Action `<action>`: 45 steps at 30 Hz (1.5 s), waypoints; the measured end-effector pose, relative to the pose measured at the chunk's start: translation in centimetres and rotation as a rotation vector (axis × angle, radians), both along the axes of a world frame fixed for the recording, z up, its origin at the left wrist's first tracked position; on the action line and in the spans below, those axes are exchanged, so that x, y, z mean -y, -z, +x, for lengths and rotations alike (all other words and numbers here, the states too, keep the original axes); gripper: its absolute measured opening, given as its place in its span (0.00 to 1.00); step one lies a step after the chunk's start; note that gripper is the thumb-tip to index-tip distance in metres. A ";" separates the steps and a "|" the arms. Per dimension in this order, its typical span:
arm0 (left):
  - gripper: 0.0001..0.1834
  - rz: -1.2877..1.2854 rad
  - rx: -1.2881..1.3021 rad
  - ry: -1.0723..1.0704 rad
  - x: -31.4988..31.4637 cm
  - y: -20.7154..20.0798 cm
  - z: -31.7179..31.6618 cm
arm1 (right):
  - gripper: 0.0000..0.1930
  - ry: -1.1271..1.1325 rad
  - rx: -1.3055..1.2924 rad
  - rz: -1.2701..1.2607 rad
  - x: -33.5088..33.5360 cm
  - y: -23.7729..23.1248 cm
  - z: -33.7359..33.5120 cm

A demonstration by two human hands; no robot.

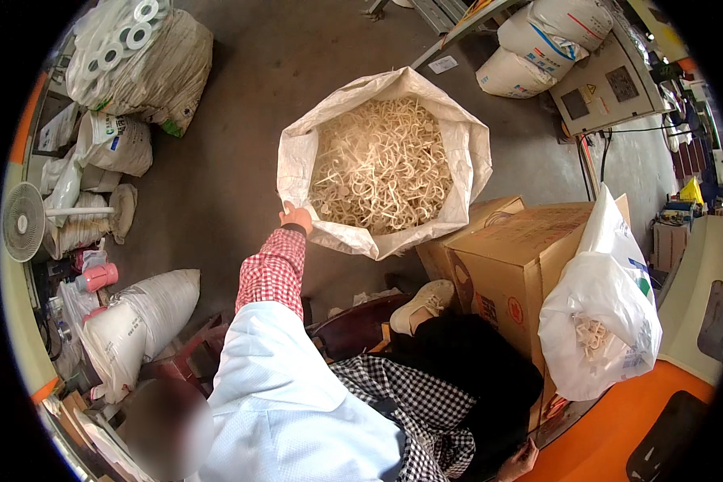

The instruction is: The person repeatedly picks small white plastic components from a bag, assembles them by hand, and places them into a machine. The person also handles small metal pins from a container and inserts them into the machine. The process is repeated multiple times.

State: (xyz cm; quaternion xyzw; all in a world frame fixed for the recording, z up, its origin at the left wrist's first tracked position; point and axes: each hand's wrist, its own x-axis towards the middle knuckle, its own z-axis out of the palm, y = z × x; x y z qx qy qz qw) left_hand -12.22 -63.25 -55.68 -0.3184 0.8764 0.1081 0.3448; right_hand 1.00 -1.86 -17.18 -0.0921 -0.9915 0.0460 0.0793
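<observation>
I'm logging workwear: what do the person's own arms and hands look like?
The left arm wears a pale blue fabric sleeve, then a red-and-white checked sleeve with a dark band at the wrist. The left hand and right hand wear no gloves; the right sleeve isn't visible.

Upper garment (289, 402): lt blue, fine-textured, loose long sleeve. L forearm sleeve (271, 269) below it: red/wht check, gathered, w/ dk band (295, 228) at wrist. Around waist & lap, blk/wht gingham cloth (414, 390), prob. apron, folds bunched. Trousers (490, 361) plain blk. One shoe (424, 307) visible: off-wht, low-cut, rounded toe, lt stitching unclear.
</observation>
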 end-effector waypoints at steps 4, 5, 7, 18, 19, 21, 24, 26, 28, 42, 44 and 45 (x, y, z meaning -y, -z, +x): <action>0.18 -0.063 -0.151 -0.094 -0.4 1.2 1.1 | 0.09 0.006 -0.038 -0.010 0.0 -0.5 0.9; 0.18 -0.109 -0.214 -0.126 -0.8 1.2 1.1 | 0.09 0.006 -0.051 0.005 -0.1 -0.5 1.2; 0.17 -0.091 -0.242 -0.117 -3.1 -1.5 -0.3 | 0.09 0.037 -0.096 0.036 -0.1 -0.8 2.1; 0.14 1.363 -1.209 0.754 -33.7 -29.4 1.7 | 0.20 0.242 -0.213 0.011 4.0 -0.7 6.3; 0.17 1.454 -1.257 0.838 -36.7 -32.1 3.2 | 0.20 0.242 -0.219 -0.006 4.4 -0.6 6.9; 0.18 1.724 -1.021 1.150 -40.8 -38.4 6.0 | 0.17 0.251 -0.218 -0.061 6.0 -1.4 7.8; 0.19 1.630 -0.759 1.539 -47.5 -45.3 17.1 | 0.12 0.235 -0.369 -0.242 6.8 -0.4 11.2; 0.21 1.887 -0.848 1.663 -49.3 -49.1 22.0 | 0.11 0.296 -0.381 -0.257 7.4 -0.2 13.6; 0.23 2.606 -1.009 1.597 -49.0 -53.6 25.4 | 0.11 0.304 -0.382 -0.261 8.5 -0.5 14.4; 0.17 2.488 0.796 1.988 -49.0 -58.5 36.6 | 0.08 0.238 -0.399 -0.614 9.5 -3.5 19.2; 0.16 2.422 0.712 2.033 -49.0 -59.3 35.7 | 0.07 0.180 -0.351 -0.671 9.8 -4.5 19.5; 0.15 2.465 0.731 1.969 -49.1 -59.3 35.3 | 0.07 0.158 -0.324 -0.701 9.9 -5.2 19.8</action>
